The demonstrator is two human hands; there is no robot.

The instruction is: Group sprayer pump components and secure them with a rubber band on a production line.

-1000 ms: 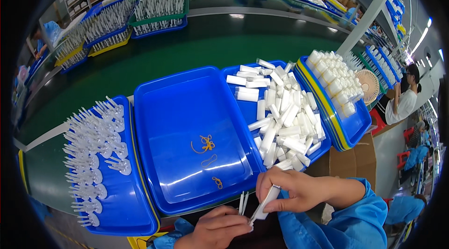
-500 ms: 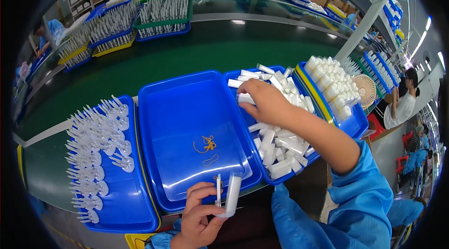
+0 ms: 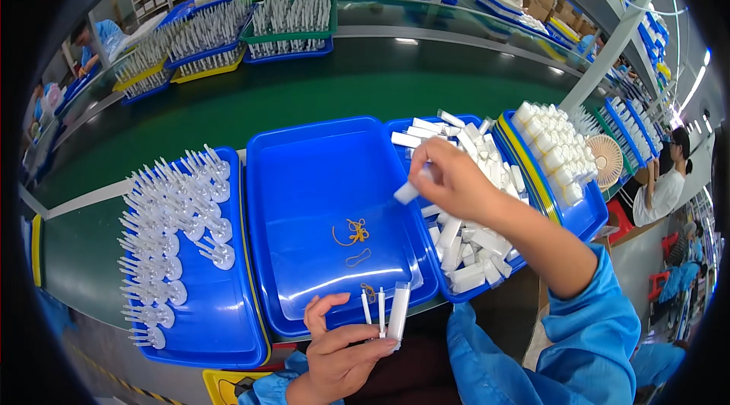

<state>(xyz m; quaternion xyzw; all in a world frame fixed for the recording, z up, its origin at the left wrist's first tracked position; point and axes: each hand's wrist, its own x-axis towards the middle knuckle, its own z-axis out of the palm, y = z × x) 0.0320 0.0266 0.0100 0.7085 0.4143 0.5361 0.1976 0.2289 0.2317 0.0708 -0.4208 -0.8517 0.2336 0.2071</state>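
Note:
My left hand (image 3: 341,359), low in the middle, grips a white pronged base (image 3: 374,335) with its thin prongs pointing up. One white rectangular block in a clear sleeve (image 3: 398,315) stands upright on it, beside two bare prongs. My right hand (image 3: 456,181) pinches another white block (image 3: 407,193) over the right edge of the middle blue tray (image 3: 304,139). To its right, a blue tray (image 3: 395,125) is heaped with loose white blocks (image 3: 487,241). Orange rubber bands (image 3: 354,233) lie in the middle tray on a clear plastic sheet.
On the left a blue tray (image 3: 205,336) bears several white pronged bases (image 3: 156,253). A stacked tray of bundled white blocks (image 3: 551,150) is at the right, near a round woven basket (image 3: 605,162). Across the green belt (image 3: 365,74) stand crates of upright pronged pieces (image 3: 293,17) and co-workers.
My right hand has lifted from the heap of blocks toward the middle tray, now with a block in its fingers. My left hand has shifted slightly right; the view has swung a little.

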